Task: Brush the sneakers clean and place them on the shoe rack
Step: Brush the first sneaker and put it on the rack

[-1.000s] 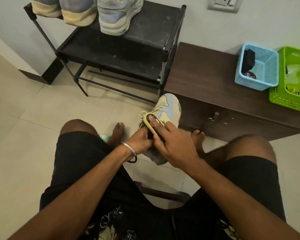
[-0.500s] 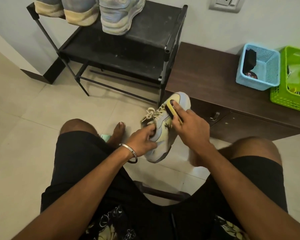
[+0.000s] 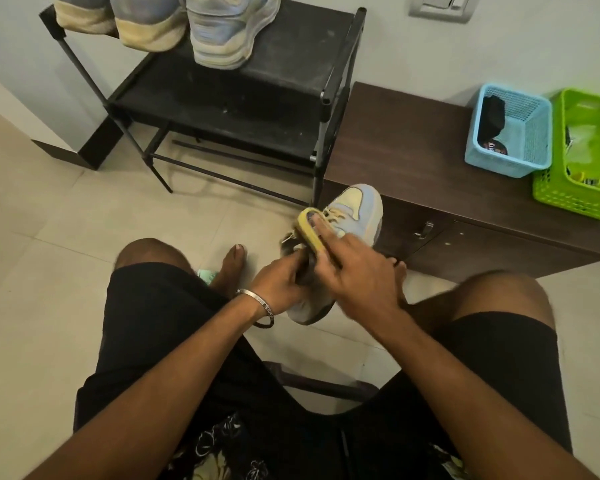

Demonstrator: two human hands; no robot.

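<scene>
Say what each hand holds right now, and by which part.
The left hand grips the sneaker near its heel end. The right hand holds the yellow brush from above, fingers along its back, over the laces.

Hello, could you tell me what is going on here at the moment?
A seated person is cleaning a sneaker. The left hand holds it above the floor, and the right hand presses a yellow brush against its laces. Three more sneakers already stand on the black shoe rack by the wall.
</scene>
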